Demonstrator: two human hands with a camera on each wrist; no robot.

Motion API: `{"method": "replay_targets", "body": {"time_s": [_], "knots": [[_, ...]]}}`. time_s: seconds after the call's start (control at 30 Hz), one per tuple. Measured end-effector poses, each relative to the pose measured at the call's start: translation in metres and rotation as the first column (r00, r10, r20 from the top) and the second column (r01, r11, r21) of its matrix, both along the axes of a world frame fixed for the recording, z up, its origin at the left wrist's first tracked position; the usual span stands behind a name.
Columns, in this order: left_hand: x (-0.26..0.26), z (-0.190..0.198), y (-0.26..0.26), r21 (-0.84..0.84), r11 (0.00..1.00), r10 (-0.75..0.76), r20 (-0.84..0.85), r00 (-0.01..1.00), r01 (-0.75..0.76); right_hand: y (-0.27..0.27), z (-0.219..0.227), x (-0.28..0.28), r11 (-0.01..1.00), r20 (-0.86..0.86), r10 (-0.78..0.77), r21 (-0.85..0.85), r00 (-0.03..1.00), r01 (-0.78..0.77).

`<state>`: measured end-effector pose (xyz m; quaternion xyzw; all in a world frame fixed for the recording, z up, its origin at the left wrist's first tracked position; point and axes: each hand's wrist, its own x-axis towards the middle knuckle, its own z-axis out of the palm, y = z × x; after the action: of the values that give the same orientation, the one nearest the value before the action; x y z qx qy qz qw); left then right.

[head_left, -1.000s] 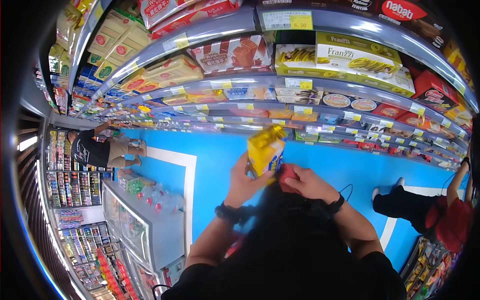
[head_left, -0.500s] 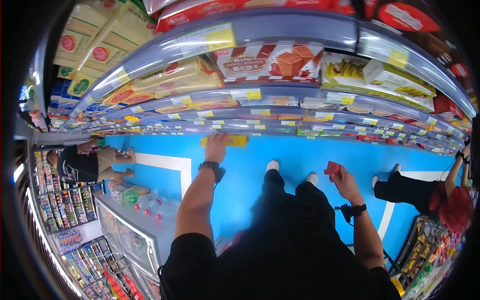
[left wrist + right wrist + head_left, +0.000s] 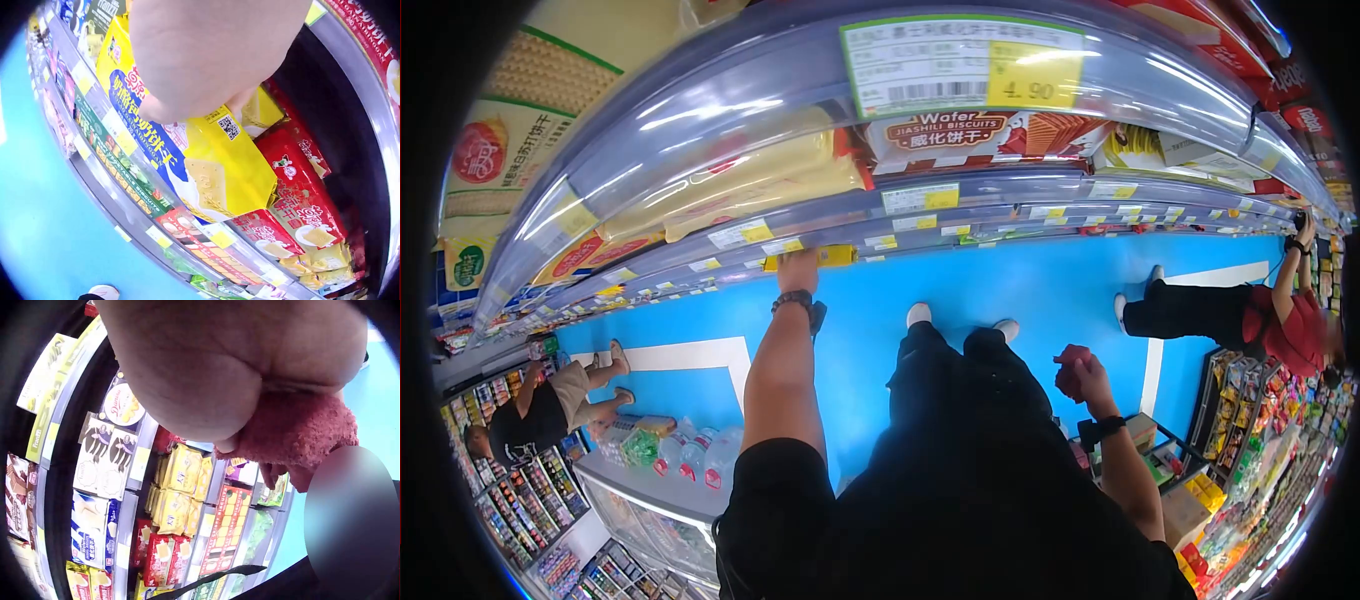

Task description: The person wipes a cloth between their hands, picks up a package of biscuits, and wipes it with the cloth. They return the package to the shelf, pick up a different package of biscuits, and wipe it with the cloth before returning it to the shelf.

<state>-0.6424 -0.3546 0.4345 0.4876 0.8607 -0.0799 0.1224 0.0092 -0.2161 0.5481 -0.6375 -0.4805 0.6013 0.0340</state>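
Note:
My left hand (image 3: 798, 272) reaches down to a lower shelf and grips a yellow pack of biscuits (image 3: 231, 169). In the left wrist view the thumb lies across the printed front, while the other fingers are mostly hidden behind the hand (image 3: 212, 56). The pack sits at the shelf front, beside red biscuit packs (image 3: 300, 187). Off to the right, away from the shelves, my right hand (image 3: 1092, 388) pinches a crumpled red cloth (image 3: 1072, 370). Its fuzzy texture shows up close in the right wrist view, where the cloth (image 3: 300, 431) hangs under the palm.
Stocked shelves with price tags (image 3: 970, 65) curve across the front. A freezer (image 3: 650, 525) carrying large bottles (image 3: 690, 455) stands left. One person (image 3: 530, 405) is at far left, another in red (image 3: 1285, 330) at right. Boxes (image 3: 1190, 510) lie behind my right arm.
The hands have parted: the left took the yellow pack from in front of my body to the lower shelf. The right moved aside with the cloth. My view has shifted closer to the shelves.

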Motion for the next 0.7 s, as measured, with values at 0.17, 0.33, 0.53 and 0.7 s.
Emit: {"method": "replay_targets", "body": {"time_s": [0.17, 0.33, 0.53, 0.7], "knots": [[-0.030, -0.045, 0.013, -0.072, 0.962, 0.270, 0.165, 0.948, -0.262, -0.012, -0.028, 0.022, 0.977, 0.172, 0.085, 0.179, 0.981, -0.115], [-0.042, -0.069, 0.011, 0.109, 0.905, 0.390, 0.176, 0.904, -0.412, -0.026, -0.013, 0.013, 0.972, 0.250, 0.171, 0.114, 0.953, -0.204], [-0.046, -0.083, 0.017, 0.062, 0.868, 0.473, 0.202, 0.858, -0.493, -0.041, 0.012, -0.004, 0.971, 0.287, 0.169, 0.116, 0.943, -0.209], [-0.049, -0.095, 0.023, -0.135, 0.809, 0.587, 0.254, 0.769, -0.572, -0.049, 0.017, -0.007, 0.955, 0.351, 0.199, 0.142, 0.915, -0.262]]}}
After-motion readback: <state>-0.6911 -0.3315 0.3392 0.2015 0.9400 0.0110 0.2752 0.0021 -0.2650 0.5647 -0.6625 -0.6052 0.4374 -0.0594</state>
